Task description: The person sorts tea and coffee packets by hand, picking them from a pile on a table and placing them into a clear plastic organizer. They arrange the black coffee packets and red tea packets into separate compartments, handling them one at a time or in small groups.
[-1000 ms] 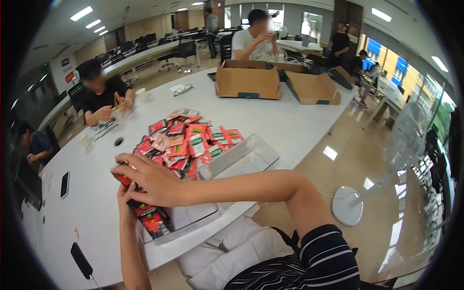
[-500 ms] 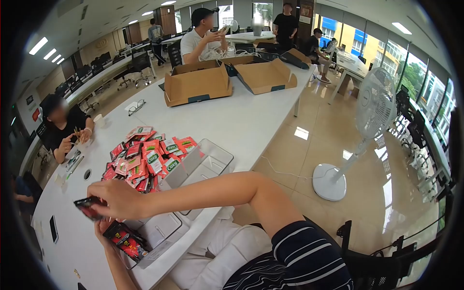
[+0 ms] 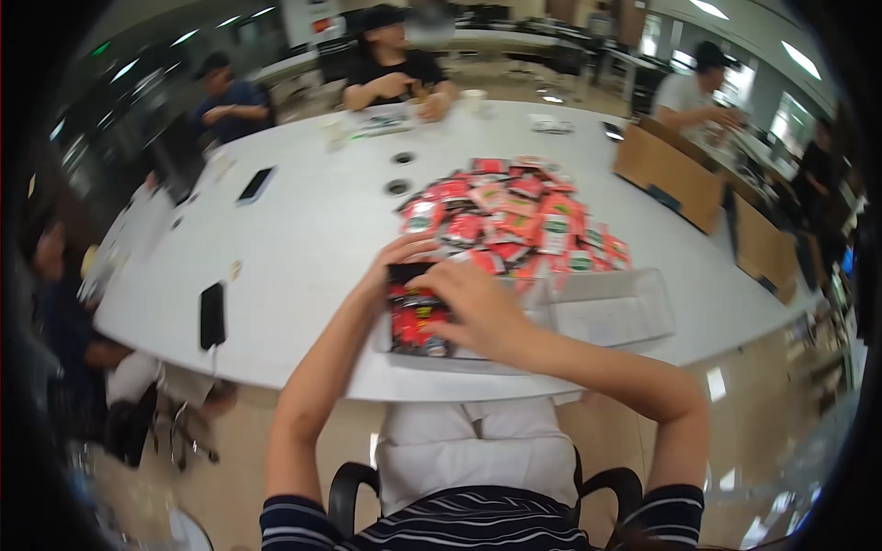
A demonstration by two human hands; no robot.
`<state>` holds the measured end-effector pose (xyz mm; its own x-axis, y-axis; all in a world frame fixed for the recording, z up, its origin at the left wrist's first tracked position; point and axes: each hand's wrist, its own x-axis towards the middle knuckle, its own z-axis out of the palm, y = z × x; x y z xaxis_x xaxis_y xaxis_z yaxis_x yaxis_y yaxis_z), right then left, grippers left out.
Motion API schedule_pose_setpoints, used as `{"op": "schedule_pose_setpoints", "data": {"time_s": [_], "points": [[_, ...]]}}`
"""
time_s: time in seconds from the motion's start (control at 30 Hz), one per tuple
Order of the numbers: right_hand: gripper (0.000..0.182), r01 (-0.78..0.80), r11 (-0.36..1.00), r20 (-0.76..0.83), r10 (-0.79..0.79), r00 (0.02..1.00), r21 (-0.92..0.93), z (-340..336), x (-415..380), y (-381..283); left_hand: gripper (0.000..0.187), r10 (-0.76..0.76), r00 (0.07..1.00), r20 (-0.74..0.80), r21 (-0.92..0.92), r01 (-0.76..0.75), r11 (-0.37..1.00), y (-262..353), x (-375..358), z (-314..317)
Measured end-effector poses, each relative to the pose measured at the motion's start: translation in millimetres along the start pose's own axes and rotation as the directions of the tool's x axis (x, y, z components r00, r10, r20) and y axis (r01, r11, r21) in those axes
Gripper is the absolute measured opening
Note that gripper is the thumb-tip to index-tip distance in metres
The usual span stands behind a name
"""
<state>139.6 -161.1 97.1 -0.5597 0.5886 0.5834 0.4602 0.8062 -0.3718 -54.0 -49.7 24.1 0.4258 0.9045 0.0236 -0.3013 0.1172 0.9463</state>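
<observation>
A clear plastic box [image 3: 611,323] with compartments lies near the table's front edge. Black-and-red sachets [image 3: 413,323] fill its left compartment. Over them, my right hand [image 3: 480,308] is closed with bent fingers on a dark sachet at the compartment's back; blur softens the fingertips. My left hand [image 3: 401,262] lies along the box's back left corner, its fingers stretched out and touching the edge beside that sachet. Just behind the box is a heaped pile of red and pink sachets [image 3: 514,216], some with a green label.
Two phones, one at the left [image 3: 212,315] and one farther back [image 3: 256,185], lie on the white table [image 3: 312,239]. Open cardboard boxes [image 3: 675,174] stand at the right. Across the table sits a person in black [image 3: 395,78]; other people sit around it.
My view has swung left and now looks down over the box. My right hand has brought the black-and-red sachet from beyond the box's left end down into the left compartment.
</observation>
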Motion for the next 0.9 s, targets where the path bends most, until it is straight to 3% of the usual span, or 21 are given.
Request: {"op": "schedule_pose_setpoints", "data": {"time_s": [0.03, 0.07, 0.13, 0.23, 0.33, 0.37, 0.5, 0.57, 0.77, 0.9], "points": [[0.043, 0.023, 0.999, -0.027, -0.022, 0.999, 0.032, -2, 1, 0, 0.038, 0.041, 0.997, 0.065, 0.048, -0.044, 0.998, -9, 9, -13], [0.033, 0.025, 0.999, -0.025, -0.024, 0.999, 0.032, -6, 2, -3, 0.038, -0.017, 0.999, 0.038, -0.019, 0.017, 1.0, -6, 7, -8], [0.023, -0.15, 0.973, 0.201, 0.114, 0.973, 0.175, -14, -1, -12, 0.04, -0.032, 0.998, 0.045, -0.046, 0.034, 0.998, 0, 5, -5], [0.03, -0.323, 0.928, 0.503, 0.193, 0.842, 0.185, -13, -1, -25, 0.045, -0.019, 0.996, 0.082, 0.026, 0.017, 1.0, -4, 6, -8], [0.046, -0.235, 0.963, 0.577, 0.119, 0.808, 0.131, 12, -13, -16, 0.053, -0.056, 0.993, 0.099, -0.064, 0.063, 0.996, -4, 8, -7], [0.056, -0.264, 0.951, 0.576, 0.126, 0.808, 0.162, 18, -14, -15, 0.061, -0.045, 0.988, 0.151, -0.065, 0.055, 0.996, -4, 6, -6], [0.058, -0.155, 0.985, 0.547, 0.089, 0.832, 0.074, 21, -7, -15, 0.06, -0.053, 0.96, 0.274, -0.143, 0.095, 0.985, -3, 2, 1], [0.06, -0.125, 0.992, 0.506, 0.091, 0.857, 0.033, 25, -8, -11, 0.059, -0.047, 0.958, 0.284, -0.149, 0.093, 0.985, -4, 4, 0], [0.065, -0.073, 0.993, 0.604, 0.003, 0.797, 0.092, 20, -8, -11, 0.056, -0.032, 0.956, 0.291, -0.191, 0.091, 0.977, -5, 7, -3], [0.071, 0.013, 0.992, 0.53, -0.077, 0.845, 0.123, 16, -26, -11, 0.055, -0.014, 0.952, 0.306, -0.237, 0.091, 0.967, -6, 8, -4]]}}
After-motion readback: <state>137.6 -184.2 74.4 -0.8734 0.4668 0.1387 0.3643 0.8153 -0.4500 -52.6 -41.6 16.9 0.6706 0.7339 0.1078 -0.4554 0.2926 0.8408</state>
